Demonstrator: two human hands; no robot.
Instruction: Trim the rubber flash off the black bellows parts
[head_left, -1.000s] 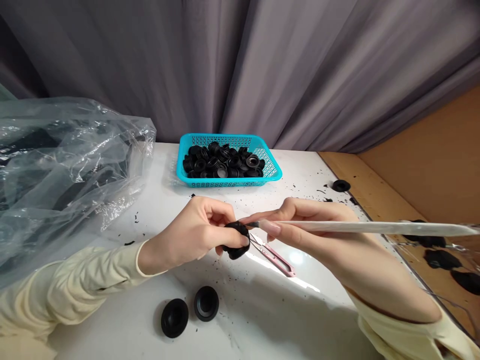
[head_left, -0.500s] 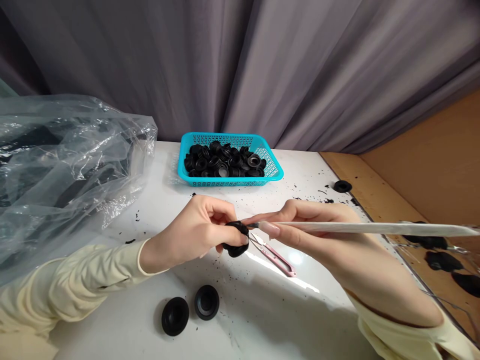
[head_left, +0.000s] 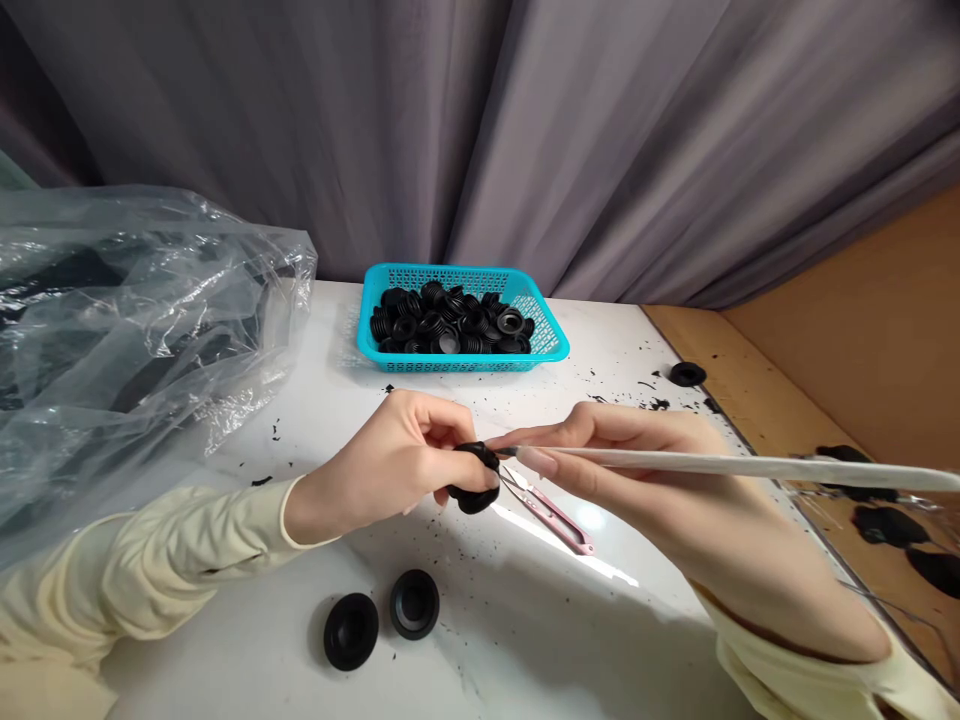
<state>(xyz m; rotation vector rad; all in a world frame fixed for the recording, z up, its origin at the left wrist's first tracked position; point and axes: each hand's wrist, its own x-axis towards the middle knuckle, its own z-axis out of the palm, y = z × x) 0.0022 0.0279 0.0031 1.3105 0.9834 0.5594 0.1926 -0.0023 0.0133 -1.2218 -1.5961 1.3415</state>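
Note:
Pinched between the thumb and fingers of my left hand (head_left: 405, 460) is a black rubber piece (head_left: 474, 498). My right hand (head_left: 622, 450) grips a long, thin white tool (head_left: 720, 464) near its dark tip, which meets the right edge of that piece. Behind the tool and below my right fingers, pink-handled snips (head_left: 559, 523) lie on the white table (head_left: 300, 560). Two round black rubber pieces, one at the left (head_left: 351, 632) and one beside it (head_left: 415, 604), rest nearer to me.
A turquoise basket (head_left: 465, 364) at the back holds many black ringed pieces. Clear plastic bags (head_left: 150, 330) cover the left side. One black ring (head_left: 687, 374) lies at the back right, and black scraps are scattered about. Several dark pieces lie at the far right.
The far end of the white tool has dipped slightly at the right. Both hands keep nearly the same place and hold.

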